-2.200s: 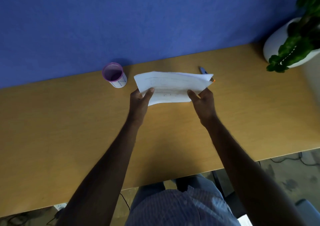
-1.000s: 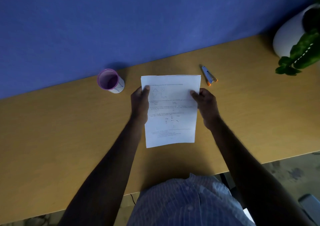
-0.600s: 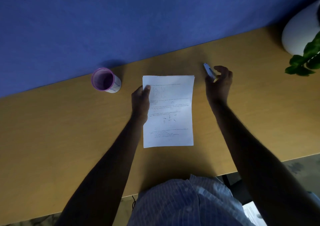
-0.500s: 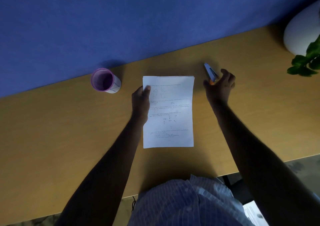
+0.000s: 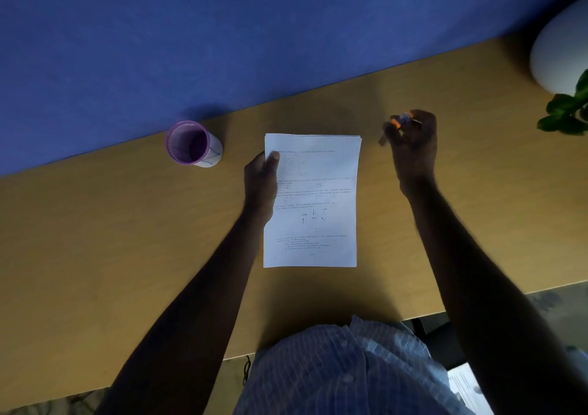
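The widest open run of tabletop (image 5: pixel 95 239) lies to the left, from the near edge up to the blue wall (image 5: pixel 222 33), which closes off the whole far side. Against that wall stands a purple cup (image 5: pixel 194 143), upright, with a passable gap between it and the sheet of paper (image 5: pixel 321 198). The sheet lies flat in the middle, and the left hand (image 5: pixel 261 179) holding its left edge narrows that gap. Right of the sheet, the right hand (image 5: pixel 412 147) gripping a pen (image 5: pixel 401 120) fills the strip near the far corner. Beyond it bare wood reaches the white pot (image 5: pixel 560 49) and its leaves (image 5: pixel 566 112), which overhang the far right corner.
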### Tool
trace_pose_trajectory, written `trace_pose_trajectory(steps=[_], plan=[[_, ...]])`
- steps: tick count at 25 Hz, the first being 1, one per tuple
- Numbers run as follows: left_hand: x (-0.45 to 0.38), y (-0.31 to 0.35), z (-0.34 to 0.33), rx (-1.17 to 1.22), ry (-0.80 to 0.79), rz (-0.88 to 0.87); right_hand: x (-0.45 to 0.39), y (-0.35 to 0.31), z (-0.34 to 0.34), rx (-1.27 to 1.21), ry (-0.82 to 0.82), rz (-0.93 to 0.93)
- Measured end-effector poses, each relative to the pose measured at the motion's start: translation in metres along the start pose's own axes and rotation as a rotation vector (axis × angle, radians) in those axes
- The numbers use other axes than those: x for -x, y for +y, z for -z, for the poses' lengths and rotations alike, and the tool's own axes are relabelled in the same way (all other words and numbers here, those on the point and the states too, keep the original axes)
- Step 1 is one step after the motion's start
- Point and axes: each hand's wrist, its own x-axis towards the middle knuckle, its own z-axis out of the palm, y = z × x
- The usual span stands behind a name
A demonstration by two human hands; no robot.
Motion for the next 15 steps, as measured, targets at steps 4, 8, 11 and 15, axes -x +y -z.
trace_pose_trajectory(steps=[4,8,11,15], plan=[[0.015,0.013,0.0,-0.044,-0.018,-0.091,0.023,-0.046,-0.008,0.136,-0.293,0.28],[0.033,0.028,0.0,-0.036,-0.066,-0.192,0.041,-0.079,-0.016,0.173,-0.414,0.396],[0.042,0.039,0.005,0.028,-0.051,-0.227,0.042,-0.075,-0.008,0.207,-0.114,0.394],[0.051,0.047,0.019,0.1,-0.009,-0.241,0.042,-0.009,0.018,0.454,0.031,0.229]])
